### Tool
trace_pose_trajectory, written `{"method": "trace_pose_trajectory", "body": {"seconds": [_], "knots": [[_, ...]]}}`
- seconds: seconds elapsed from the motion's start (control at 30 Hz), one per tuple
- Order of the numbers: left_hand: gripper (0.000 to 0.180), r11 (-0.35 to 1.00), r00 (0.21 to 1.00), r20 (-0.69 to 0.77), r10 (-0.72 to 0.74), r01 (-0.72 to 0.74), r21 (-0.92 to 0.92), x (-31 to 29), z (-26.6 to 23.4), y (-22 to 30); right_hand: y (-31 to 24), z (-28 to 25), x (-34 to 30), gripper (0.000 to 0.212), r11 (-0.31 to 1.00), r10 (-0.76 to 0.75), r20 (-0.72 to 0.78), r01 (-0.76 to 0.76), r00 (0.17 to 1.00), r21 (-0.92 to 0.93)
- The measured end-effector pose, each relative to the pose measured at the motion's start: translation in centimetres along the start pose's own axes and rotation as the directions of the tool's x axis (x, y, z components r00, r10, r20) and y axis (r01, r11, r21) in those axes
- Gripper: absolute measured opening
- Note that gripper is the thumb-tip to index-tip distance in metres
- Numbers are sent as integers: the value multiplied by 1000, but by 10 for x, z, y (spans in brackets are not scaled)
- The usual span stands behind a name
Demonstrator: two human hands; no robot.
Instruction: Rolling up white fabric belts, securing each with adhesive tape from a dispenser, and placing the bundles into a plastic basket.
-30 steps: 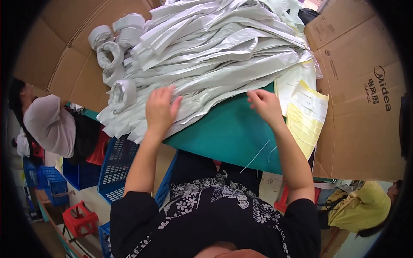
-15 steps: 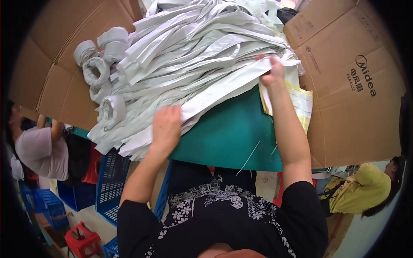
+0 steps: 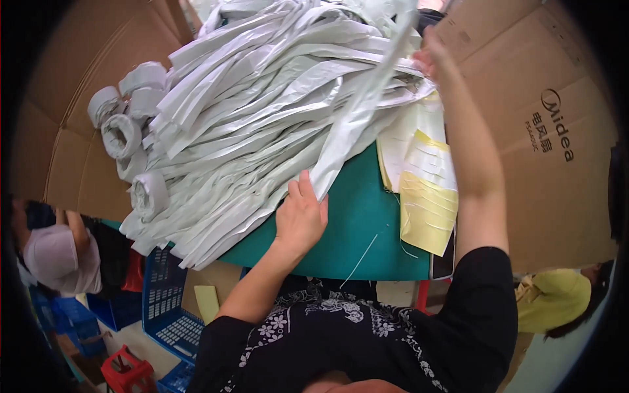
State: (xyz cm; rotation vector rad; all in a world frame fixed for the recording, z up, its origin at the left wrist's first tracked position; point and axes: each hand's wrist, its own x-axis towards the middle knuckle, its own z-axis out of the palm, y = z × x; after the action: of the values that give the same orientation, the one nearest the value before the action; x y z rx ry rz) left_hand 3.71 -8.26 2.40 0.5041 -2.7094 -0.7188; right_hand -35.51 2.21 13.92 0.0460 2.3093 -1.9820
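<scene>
A long white strip (image 3: pixel 349 121) rises from the table toward the top of the view, its far part blurred. My left hand (image 3: pixel 301 216) is closed on its near end, with the strip between thumb and fingers. Beyond the right end of the pile, my right hand (image 3: pixel 432 57) is raised and smeared by motion, close to the strip's far part; whether it grips anything is unclear. A large pile of similar white strips (image 3: pixel 255 124) spreads over the green table (image 3: pixel 347 229). Several rolled white strips (image 3: pixel 121 135) lie along the pile's left side.
Cardboard walls stand at left (image 3: pixel 72 131) and right (image 3: pixel 524 150). Yellow and white sheets (image 3: pixel 429 209) lie on the table's right. A loose thread (image 3: pixel 359 262) lies at the front edge. Below are a blue crate (image 3: pixel 164 308) and red stool (image 3: pixel 128 370). Two people sit at the sides.
My right hand has moved up and away, and the strip has swung from a low slant to a steeper one. My left hand has shifted right. More of the yellow sheets shows.
</scene>
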Motion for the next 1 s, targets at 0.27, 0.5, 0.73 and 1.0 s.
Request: {"method": "trace_pose_trajectory", "body": {"seconds": [0.27, 0.5, 0.73, 1.0], "knots": [[70, 923, 955, 269, 125, -12, -385, -33, 24, 13, 157, 0, -211, 42, 942, 296, 452, -335, 842, 6], [62, 587, 961, 201, 190, 53, -808, -59, 43, -6, 164, 10, -228, 19, 815, 337, 432, -489, 837, 311], [25, 110, 879, 458, -132, 472, -875, -122, 31, -22, 184, 23, -212, 20, 754, 227, 297, -360, 928, 550], [18, -54, 841, 297, -452, 306, -950, -113, 42, 0, 187, 33, -210, 24, 704, 260, 273, -375, 926, 603]]}}
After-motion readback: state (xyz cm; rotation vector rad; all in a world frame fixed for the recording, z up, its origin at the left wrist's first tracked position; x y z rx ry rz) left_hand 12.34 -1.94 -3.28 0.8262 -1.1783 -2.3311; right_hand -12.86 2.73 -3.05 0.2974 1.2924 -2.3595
